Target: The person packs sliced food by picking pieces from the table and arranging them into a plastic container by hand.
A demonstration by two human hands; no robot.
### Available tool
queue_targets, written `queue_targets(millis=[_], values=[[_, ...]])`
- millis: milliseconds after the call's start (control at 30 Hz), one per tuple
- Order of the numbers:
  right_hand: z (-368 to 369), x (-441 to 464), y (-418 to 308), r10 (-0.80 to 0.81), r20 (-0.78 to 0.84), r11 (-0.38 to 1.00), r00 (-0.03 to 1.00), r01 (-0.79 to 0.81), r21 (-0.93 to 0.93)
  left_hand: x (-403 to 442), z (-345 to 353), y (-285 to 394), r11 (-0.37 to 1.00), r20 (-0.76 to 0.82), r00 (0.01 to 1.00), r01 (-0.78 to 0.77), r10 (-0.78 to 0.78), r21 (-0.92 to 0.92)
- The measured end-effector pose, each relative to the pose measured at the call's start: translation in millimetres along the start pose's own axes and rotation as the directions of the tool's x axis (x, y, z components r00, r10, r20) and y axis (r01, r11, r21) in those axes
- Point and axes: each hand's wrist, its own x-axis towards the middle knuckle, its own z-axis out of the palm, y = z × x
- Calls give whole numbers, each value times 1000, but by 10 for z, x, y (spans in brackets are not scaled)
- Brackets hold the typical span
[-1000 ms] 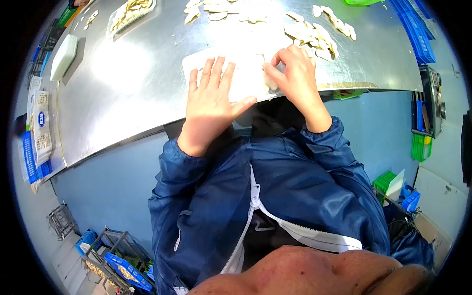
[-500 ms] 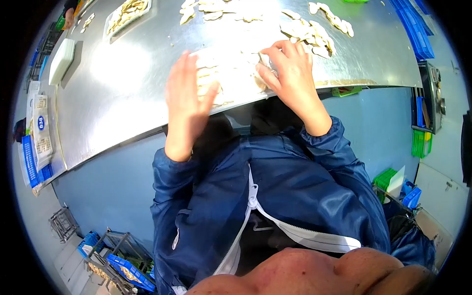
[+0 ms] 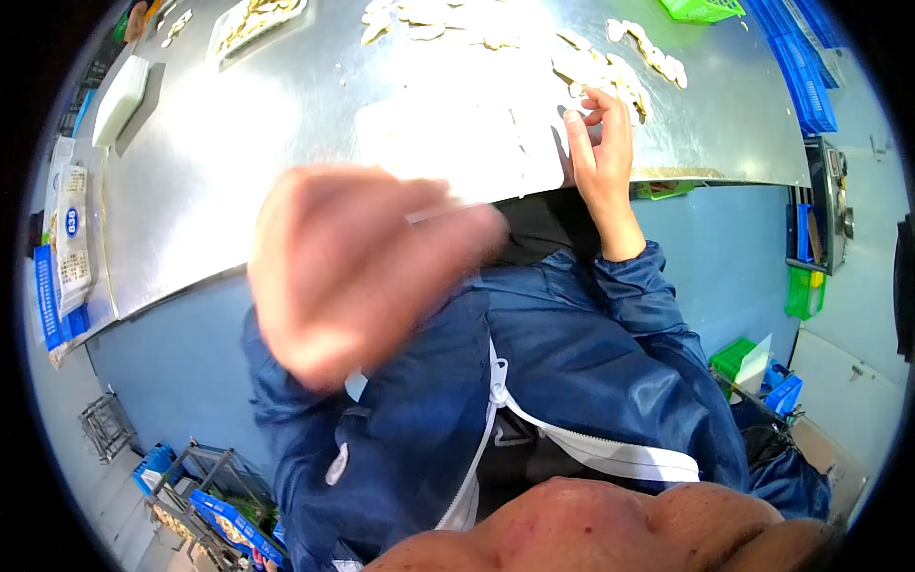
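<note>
My left hand (image 3: 353, 272) is lifted off the table, close to the camera and smeared by motion. Its fingers cannot be made out clearly, nor whether anything is in them. My right hand (image 3: 602, 153) is above the table's near edge, thumb apart from the bent fingers and nothing visible between them. Its fingertips are beside a pile of pale flat slices (image 3: 624, 78). Between the hands lies a whitish, tray-like shape (image 3: 400, 129), its contents lost in glare. More pale slices (image 3: 429, 17) lie farther back.
A white tray of slices (image 3: 229, 46) stands at back left, near white trays (image 3: 122, 100). The steel table (image 3: 191, 219) has its front edge against my body. A green basket (image 3: 701, 8) and blue crates (image 3: 796, 67) are at the far right. A person's hand (image 3: 136, 19) shows at top left.
My left hand has risen from the slices toward the camera. My right hand has moved right, away from the middle. The view has shifted slightly, showing more of the green basket.
</note>
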Motion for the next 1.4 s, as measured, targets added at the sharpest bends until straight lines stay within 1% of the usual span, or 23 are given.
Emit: queue_targets(millis=[33,100,133,200,233,300,333,367,533,700,733,800,900,1000,1067,1233,1333,1400], values=[[4,-21,54,-23,-39,1000,999,22,-14,108,-40,144,997,53,997,-49,52,-62],[60,-43,118,-51,-112,998,992,54,28,277,-69,362,979,135,984,-87,113,-183],[72,-40,122,-75,-110,997,991,74,-13,333,-54,408,971,156,980,-89,126,-222],[44,-48,66,-106,-105,992,989,98,-86,434,-14,445,957,185,972,-89,144,-277],[41,-56,85,-121,-103,989,987,111,-100,452,-12,467,951,197,968,-90,152,-295],[60,-75,121,-101,-108,992,989,92,-82,486,-3,476,947,208,967,-74,144,-313],[38,-74,84,-96,-102,991,990,85,-107,482,-19,482,944,212,966,-71,145,-323],[45,-81,119,-113,-106,990,988,103,-96,488,-38,481,942,213,966,-69,145,-329],[18,-61,82,-104,-96,992,990,97,-76,545,-90,483,940,212,967,-64,141,-336],[28,-66,47,-106,-113,992,988,96,-87,842,11,455,945,211,968,-62,136,-322],[55,-59,39,-97,-137,995,986,94,-33,840,6,442,944,211,968,-63,137,-324],[68,-86,25,-108,-126,994,986,104,-38,813,-52,455,941,206,968,-68,142,-331],[0,-69,-6,-118,-133,989,984,104,-109,739,-240,526,940,170,970,-110,172,-324],[-14,-57,-19,-108,-127,992,986,99,-81,622,-375,566,940,139,974,-129,180,-316],[-28,-52,-33,-110,-125,991,986,99,-94,610,-420,576,941,121,975,-142,186,-306],[0,-63,2,-131,-95,986,987,120,-114,751,-335,543,952,143,974,-128,173,-280],[40,-65,31,-111,-135,988,985,95,-118,832,-292,489,955,151,976,-113,159,-274],[50,-81,-9,-88,-132,990,987,72,-117,802,-358,511,952,136,979,-111,155,-284]])
